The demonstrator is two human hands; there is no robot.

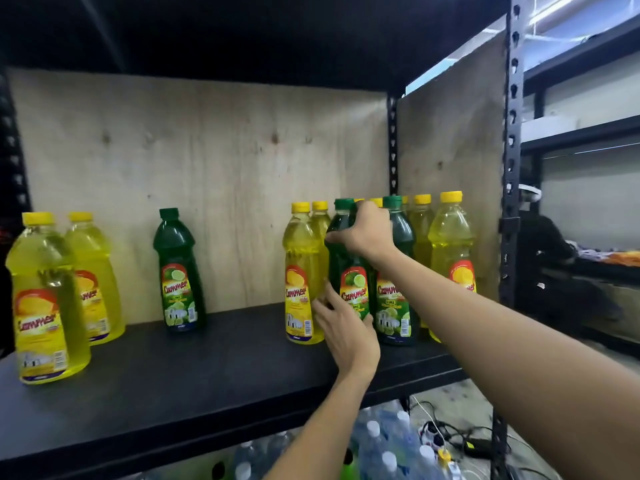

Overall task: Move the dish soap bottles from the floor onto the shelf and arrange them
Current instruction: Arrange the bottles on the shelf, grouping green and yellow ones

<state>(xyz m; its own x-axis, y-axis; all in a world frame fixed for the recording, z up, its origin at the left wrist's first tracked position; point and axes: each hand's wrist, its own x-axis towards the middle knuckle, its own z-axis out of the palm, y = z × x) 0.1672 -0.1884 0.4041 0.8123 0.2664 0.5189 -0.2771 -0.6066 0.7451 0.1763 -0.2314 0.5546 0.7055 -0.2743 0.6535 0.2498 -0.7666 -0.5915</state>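
- Black shelf (194, 368) board runs across the middle of the frame, plywood back panel (207, 161) behind it, perforated black upright (512, 168) at right.
- Right hand (367, 233) comes in from lower right, grip closed around the shoulder of a green lime dish soap bottle (349, 282), centre-right of frame, bottle upright.
- Left hand (346, 330) comes up from bottom centre, fingers curled against the lower label area of the same green bottle, touching it; grip half closed on it, bottle base hidden behind the hand.
- Yellow bottle (303, 271) just left of the held one, touching or nearly so; cannot tell which.
- Second green bottle (398, 271) just right of the held one, more yellow-capped bottles behind, one large yellow bottle (452, 251) at far right against the side panel.
- Lone green bottle (178, 271) stands centre-left, well apart from the cluster.
- Two yellow bottles (48, 299) at far left, near the front edge, side by side.
- Clear water bottles (388, 452) with white caps below the shelf, bottom centre.
- Cables and a power strip (440, 436) on the floor, lower right.
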